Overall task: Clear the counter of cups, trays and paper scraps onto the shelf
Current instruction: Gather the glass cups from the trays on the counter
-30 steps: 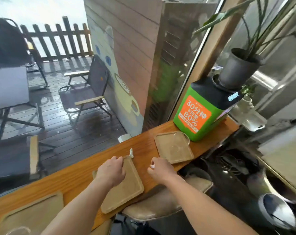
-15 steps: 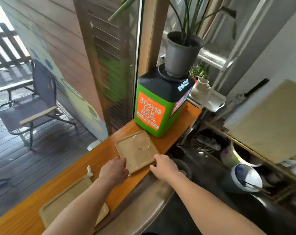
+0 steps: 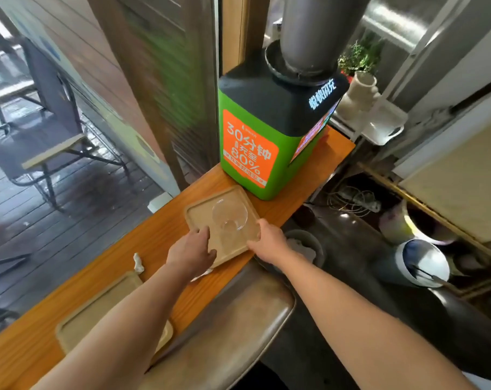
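A wooden tray (image 3: pixel 202 215) lies on the orange-brown counter (image 3: pixel 160 235) in front of a green box. A clear glass cup (image 3: pixel 229 218) stands on it. My left hand (image 3: pixel 191 251) rests on the tray's near left edge, fingers over the rim, and a white paper scrap (image 3: pixel 202 274) pokes out under the palm. My right hand (image 3: pixel 267 240) grips the tray's near right corner, thumb on top. A second crumpled paper scrap (image 3: pixel 138 263) lies on the counter to the left. Another wooden tray (image 3: pixel 98 313) sits nearer me, partly hidden by my left forearm.
The green charging box (image 3: pixel 255 153) carries a grey plant pot (image 3: pixel 309 35) and blocks the counter's far end. A window pane runs along the counter's left side. A padded stool seat (image 3: pixel 230 325) is below me. A white bucket (image 3: pixel 421 263) and a small bin (image 3: pixel 303 246) stand on the floor at right.
My view and both hands have shifted right along the counter, from the near tray to the tray with the glass cup. Both hands now sit on that tray's near edge.
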### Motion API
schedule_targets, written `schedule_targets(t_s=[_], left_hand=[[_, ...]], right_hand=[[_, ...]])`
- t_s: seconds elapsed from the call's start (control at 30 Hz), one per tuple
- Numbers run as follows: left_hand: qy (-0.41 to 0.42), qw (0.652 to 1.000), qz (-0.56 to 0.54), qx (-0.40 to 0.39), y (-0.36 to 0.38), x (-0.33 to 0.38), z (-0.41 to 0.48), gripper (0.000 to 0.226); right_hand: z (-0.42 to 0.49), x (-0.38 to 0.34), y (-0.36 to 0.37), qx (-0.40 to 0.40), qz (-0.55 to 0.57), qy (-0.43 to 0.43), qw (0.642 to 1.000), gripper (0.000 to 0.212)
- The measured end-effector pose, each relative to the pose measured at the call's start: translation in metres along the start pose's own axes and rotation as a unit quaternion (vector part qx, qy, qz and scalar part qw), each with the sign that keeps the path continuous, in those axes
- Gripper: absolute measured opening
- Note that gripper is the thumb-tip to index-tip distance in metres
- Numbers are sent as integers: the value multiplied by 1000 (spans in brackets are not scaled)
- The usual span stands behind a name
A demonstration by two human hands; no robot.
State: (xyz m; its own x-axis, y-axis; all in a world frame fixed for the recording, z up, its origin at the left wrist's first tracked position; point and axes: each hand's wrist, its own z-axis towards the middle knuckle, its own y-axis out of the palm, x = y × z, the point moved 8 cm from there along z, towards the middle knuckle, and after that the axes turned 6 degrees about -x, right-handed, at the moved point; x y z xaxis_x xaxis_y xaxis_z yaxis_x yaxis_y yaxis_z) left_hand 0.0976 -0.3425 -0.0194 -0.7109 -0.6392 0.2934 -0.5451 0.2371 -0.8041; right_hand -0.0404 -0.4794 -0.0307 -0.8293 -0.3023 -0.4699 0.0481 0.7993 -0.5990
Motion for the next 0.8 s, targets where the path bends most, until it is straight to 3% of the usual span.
schedule_targets(t_s=[0.27,0.57,0.8], left_hand=[[-41,998,-44,-26,16,-9,40,42],[-15,974,-226,-25,16,-5,72,87],[0,958,-285,-37,1,-1,55,84]], right_hand=[[50,3,8,-33,7,-10,999,78],[64,-10,12,-18,86,-70,994,82],[40,-24,4,-8,88,-85,992,77]])
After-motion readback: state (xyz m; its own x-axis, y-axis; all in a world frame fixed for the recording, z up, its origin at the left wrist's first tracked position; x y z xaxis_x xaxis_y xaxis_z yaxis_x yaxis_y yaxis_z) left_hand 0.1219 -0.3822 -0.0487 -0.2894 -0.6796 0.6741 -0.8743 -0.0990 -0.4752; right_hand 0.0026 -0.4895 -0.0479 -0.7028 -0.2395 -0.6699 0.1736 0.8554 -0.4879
